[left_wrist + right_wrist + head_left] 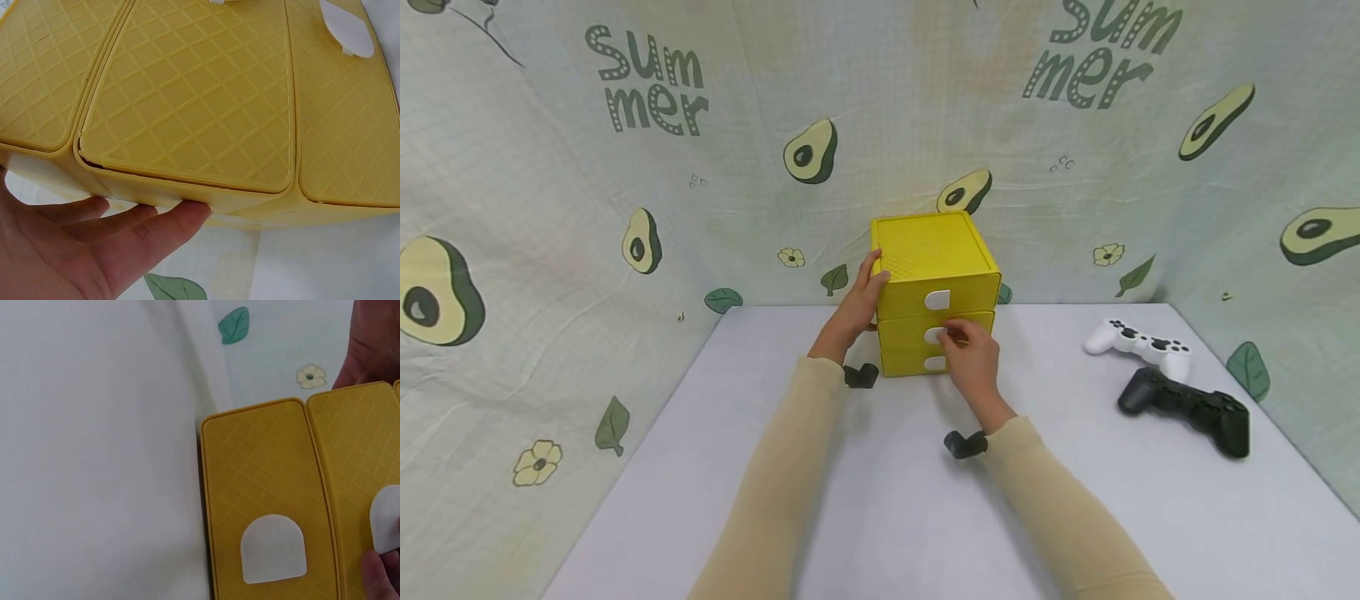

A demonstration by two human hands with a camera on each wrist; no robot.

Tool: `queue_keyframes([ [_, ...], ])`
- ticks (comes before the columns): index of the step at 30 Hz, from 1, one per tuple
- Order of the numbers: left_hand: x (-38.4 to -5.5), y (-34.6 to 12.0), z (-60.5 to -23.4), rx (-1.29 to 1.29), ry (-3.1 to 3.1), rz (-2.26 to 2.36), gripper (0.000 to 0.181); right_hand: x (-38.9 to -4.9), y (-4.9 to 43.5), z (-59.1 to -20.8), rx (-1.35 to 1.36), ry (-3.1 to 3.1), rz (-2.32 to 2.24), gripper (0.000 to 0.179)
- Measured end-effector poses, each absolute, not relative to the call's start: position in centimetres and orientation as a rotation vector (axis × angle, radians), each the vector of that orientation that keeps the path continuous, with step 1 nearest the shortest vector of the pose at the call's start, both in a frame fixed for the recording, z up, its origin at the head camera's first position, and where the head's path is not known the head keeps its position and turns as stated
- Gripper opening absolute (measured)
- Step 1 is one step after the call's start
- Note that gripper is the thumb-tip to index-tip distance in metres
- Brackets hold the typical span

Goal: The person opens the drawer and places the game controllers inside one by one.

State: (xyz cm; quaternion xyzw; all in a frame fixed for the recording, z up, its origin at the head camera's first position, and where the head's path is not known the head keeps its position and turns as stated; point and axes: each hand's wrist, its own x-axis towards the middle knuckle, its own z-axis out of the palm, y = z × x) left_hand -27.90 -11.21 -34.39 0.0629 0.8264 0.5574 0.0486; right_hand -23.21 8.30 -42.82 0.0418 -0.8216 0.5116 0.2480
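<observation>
A yellow drawer box [934, 242] with three stacked drawers and white handles stands at the back of the table. My left hand [853, 307] rests along its left side, thumb near the top front edge. In the left wrist view, the extended fingers [150, 240] touch the side wall. With thumb and fingers, my right hand [973, 360] pinches the middle drawer's white handle [385, 519]. Below it is the bottom drawer's handle [274, 550], and the top drawer's handle [937, 300] is above. All drawer fronts look flush with the box.
To the right, a white game controller [1138, 346] lies behind a black game controller [1187, 408] on the white table [887, 500]. Cloth printed with avocados [811, 152] hangs close behind the box and along both sides.
</observation>
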Motion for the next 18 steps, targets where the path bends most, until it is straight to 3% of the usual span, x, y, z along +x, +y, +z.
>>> queue_keyframes([
  [18, -28.0, -11.4, -34.3, 0.198, 2.553, 1.679, 0.053, -22.2, 9.1, -42.5, 0.161, -2.308, 1.380, 0.020],
])
